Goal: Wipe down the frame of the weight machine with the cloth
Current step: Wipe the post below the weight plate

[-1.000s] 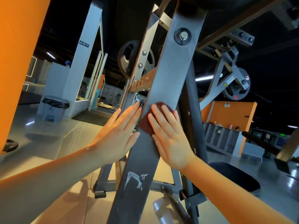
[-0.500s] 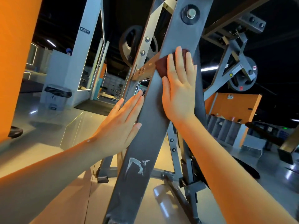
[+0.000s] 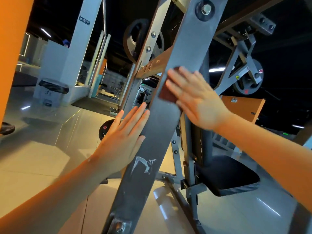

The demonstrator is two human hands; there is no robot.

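A wide grey slanted beam of the weight machine frame runs from the bottom centre up to the top right, with a bolt near its top. A dark red cloth lies flat on the beam at mid height. My right hand presses the cloth against the beam with straight, spread fingers. Lower down, my left hand rests flat with straight fingers on the beam's left edge. A white scuff marks the beam below my left hand.
A black padded seat sits low at the right behind the beam. Weight plates hang on the frame above, and one stands on the floor. An orange pillar fills the left edge. A bin stands at the left.
My right hand slid the cloth up the beam, then back down to mid height. My left hand stayed flat on the beam's left edge.
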